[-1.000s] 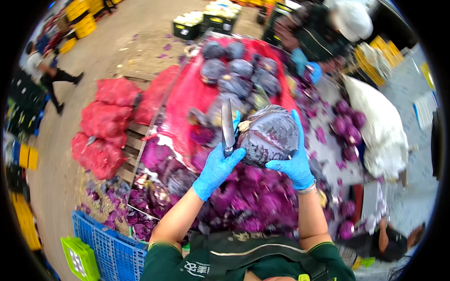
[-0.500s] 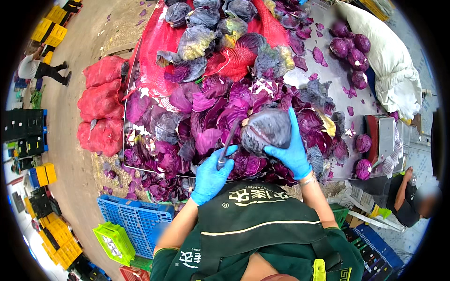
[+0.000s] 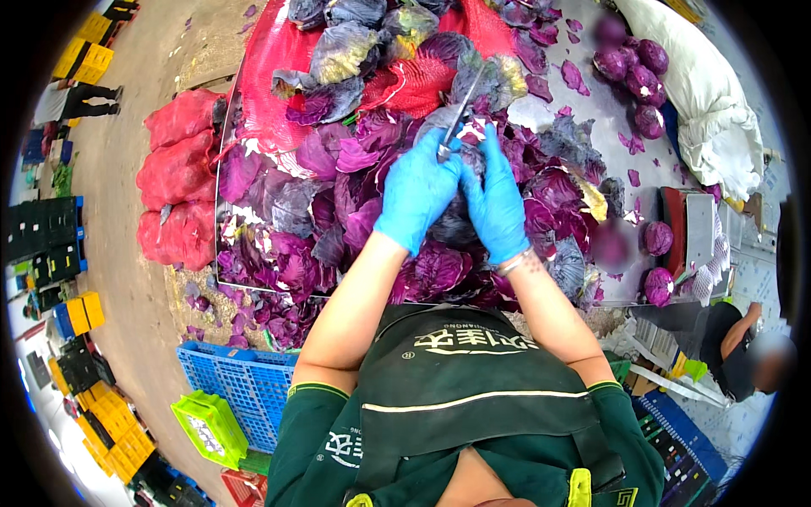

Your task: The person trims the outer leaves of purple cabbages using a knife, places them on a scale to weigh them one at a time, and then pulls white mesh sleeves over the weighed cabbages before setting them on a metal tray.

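Note:
My left hand [image 3: 420, 190], in a blue glove, is closed around a knife [image 3: 465, 108] whose blade points up and away to the right. Beneath and between my hands sits a dark red cabbage [image 3: 454, 226], mostly covered by the gloves. My right hand [image 3: 498, 203], gloved in blue too, grips the cabbage's right side with its fingers reaching toward the pale cut stem end. Around them lies a thick heap of loose purple cabbage leaves [image 3: 355, 182]. Untrimmed cabbages [image 3: 342, 52] rest on a red mesh bag [image 3: 274, 110] at the far side.
Several smooth, trimmed cabbages [image 3: 629, 74] are grouped at the far right of the metal table [image 3: 604, 135], beside a white sack [image 3: 701, 101]. Full red mesh bags [image 3: 177, 232] stack to the left. A blue pallet [image 3: 241, 389] and green crate [image 3: 209, 428] stand near-left. A person [image 3: 735, 342] is at the right.
Both hands have moved away from me, bringing the cabbage along, and come close together. The knife has swung up to point away from me, and my right hand has shifted around the cabbage.

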`<state>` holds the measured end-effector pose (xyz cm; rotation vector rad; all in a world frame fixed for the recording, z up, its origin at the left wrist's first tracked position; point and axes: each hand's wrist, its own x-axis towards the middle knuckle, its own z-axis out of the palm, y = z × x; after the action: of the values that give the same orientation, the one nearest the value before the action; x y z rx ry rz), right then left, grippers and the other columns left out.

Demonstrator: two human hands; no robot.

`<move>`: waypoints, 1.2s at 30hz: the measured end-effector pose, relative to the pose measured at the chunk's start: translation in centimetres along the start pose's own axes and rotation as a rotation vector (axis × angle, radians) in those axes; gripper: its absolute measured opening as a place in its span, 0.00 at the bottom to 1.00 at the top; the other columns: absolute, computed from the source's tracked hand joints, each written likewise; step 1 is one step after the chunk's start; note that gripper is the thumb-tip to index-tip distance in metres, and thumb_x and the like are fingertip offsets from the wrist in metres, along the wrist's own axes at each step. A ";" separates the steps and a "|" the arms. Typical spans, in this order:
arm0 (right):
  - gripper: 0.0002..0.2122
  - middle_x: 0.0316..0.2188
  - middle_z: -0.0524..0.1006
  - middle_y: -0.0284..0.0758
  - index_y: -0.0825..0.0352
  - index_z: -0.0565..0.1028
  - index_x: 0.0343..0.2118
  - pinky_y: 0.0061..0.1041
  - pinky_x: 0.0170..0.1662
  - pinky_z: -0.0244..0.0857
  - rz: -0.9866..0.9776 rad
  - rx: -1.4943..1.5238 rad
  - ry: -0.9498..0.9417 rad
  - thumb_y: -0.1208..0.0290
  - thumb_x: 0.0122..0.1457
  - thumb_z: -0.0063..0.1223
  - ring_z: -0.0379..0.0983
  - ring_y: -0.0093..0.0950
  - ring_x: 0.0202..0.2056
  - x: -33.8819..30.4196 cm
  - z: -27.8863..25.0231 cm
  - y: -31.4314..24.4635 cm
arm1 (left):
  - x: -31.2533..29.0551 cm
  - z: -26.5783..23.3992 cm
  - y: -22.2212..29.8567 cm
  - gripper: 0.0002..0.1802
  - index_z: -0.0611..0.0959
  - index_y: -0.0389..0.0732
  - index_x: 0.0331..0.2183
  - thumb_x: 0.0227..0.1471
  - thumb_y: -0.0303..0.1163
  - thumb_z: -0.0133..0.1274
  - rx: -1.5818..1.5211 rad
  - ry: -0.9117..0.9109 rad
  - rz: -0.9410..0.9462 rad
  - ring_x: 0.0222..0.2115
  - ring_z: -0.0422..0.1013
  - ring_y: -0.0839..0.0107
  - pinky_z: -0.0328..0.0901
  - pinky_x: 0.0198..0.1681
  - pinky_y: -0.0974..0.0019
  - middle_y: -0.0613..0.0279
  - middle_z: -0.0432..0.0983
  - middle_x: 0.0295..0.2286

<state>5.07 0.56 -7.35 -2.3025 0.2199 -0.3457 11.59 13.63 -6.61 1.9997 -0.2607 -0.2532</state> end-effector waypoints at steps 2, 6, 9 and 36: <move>0.32 0.58 0.66 0.51 0.70 0.58 0.64 0.36 0.60 0.60 -0.056 -0.108 -0.039 0.60 0.62 0.54 0.64 0.45 0.59 -1.6 -0.5 0.6 | 1.9 -0.6 0.7 0.25 0.79 0.48 0.52 0.52 0.41 0.57 0.105 -0.107 -0.283 0.33 0.79 0.62 0.71 0.37 0.60 0.52 0.82 0.34; 0.32 0.60 0.63 0.49 0.70 0.60 0.62 0.39 0.62 0.57 -0.188 -0.002 0.036 0.59 0.60 0.56 0.62 0.47 0.60 -7.6 -1.6 2.9 | 2.3 -1.1 -7.6 0.24 0.79 0.40 0.51 0.51 0.34 0.57 -0.654 -0.014 -0.369 0.10 0.62 0.79 0.55 0.13 0.75 0.62 0.82 0.33; 0.38 0.60 0.63 0.47 0.70 0.59 0.62 0.38 0.63 0.56 -0.049 0.223 -0.020 0.56 0.54 0.65 0.62 0.44 0.61 -9.6 -3.4 4.5 | 0.2 -5.3 -5.3 0.30 0.72 0.39 0.57 0.52 0.29 0.56 -0.831 -0.158 -0.443 0.10 0.60 0.81 0.55 0.12 0.73 0.65 0.79 0.30; 0.58 0.59 0.63 0.44 0.66 0.54 0.66 0.38 0.62 0.58 0.117 0.126 -0.184 0.56 0.32 0.79 0.62 0.42 0.59 -6.7 -2.5 1.7 | -10.7 -1.3 -3.1 0.08 0.72 0.41 0.32 0.53 0.32 0.54 0.463 -0.246 -0.036 0.24 0.75 0.52 0.67 0.24 0.50 0.52 0.76 0.23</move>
<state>-2.19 -0.53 -8.10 -2.1703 0.2319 -0.0852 1.96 19.24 -8.23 2.4326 -0.4735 -0.4997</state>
